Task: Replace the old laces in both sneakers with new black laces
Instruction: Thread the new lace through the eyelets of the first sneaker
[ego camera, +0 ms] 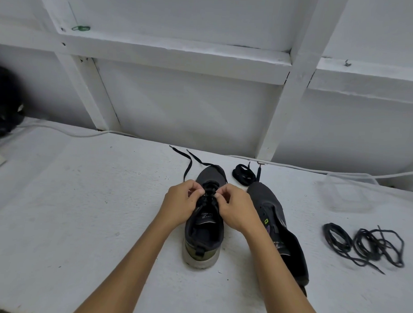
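Observation:
A dark grey sneaker (204, 236) stands upright on the white table (82, 210), its toe pointing away from me. A black lace (188, 165) runs through its eyelets, and two loose ends trail past the toe. My left hand (181, 202) and my right hand (237, 207) both pinch the lace at the eyelets, one on each side of the tongue. A second dark sneaker (275, 226) lies on its side just to the right, without a lace. Behind it sits a coiled flat black lace (244, 175).
Two tangled thin black laces (364, 245) lie at the right of the table. A clear plastic container (350, 193) stands behind them. A white cable (68, 131) runs along the wall's foot. A dark object (3, 104) sits at the far left edge.

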Available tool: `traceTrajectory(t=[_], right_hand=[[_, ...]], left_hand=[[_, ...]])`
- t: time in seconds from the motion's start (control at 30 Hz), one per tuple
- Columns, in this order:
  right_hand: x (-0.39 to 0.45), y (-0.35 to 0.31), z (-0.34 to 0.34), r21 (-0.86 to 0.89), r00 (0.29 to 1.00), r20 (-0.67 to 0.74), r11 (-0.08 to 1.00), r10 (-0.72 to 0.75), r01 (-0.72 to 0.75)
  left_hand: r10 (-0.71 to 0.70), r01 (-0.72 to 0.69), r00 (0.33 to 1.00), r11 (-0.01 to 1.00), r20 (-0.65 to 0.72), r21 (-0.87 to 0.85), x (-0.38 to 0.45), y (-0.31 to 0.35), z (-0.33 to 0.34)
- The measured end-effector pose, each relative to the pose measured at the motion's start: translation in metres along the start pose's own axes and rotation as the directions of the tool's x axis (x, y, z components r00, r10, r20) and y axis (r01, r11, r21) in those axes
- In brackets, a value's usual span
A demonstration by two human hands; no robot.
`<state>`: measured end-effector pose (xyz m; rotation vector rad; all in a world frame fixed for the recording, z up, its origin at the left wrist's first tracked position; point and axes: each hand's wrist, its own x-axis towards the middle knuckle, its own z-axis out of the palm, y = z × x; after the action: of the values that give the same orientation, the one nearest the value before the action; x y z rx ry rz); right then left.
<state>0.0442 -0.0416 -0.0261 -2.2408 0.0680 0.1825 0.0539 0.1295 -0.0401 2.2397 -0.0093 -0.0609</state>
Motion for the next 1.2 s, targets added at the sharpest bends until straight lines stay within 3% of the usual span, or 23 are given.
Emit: traceTrajectory(t=[0.2, 0.43, 0.67, 1.03, 1.2], right_hand=[[-0.01, 0.004, -0.003, 0.191, 0.997, -0.064, 0.981, 0.04, -0.028], [-0.014, 0.004, -0.009, 0.162, 0.998, 0.032, 0.985, 0.056, -0.061], [-0.013, -0.001, -0.01, 0.016, 0.994, 0.106, 1.0, -0.012, 0.011], [-0.014, 0.001, -0.011, 0.227, 0.999, 0.038, 0.973, 0.03, -0.038], [-0.016, 0.003, -0.02, 0.182, 0.997, 0.081, 0.983, -0.001, -0.014]], left_hand=[[-0.069, 0.07, 0.997, 0.988, 0.018, -0.138, -0.01, 0.001, -0.006], [-0.117, 0.144, 0.984, 0.967, 0.138, -0.209, -0.017, -0.001, -0.012], [-0.065, 0.068, 0.992, 0.997, 0.105, -0.023, -0.015, 0.009, -0.009], [-0.091, 0.103, 0.988, 0.99, 0.121, -0.096, -0.019, 0.012, -0.019], [-0.059, 0.078, 0.984, 0.991, 0.167, -0.11, -0.024, 0.016, -0.025]])
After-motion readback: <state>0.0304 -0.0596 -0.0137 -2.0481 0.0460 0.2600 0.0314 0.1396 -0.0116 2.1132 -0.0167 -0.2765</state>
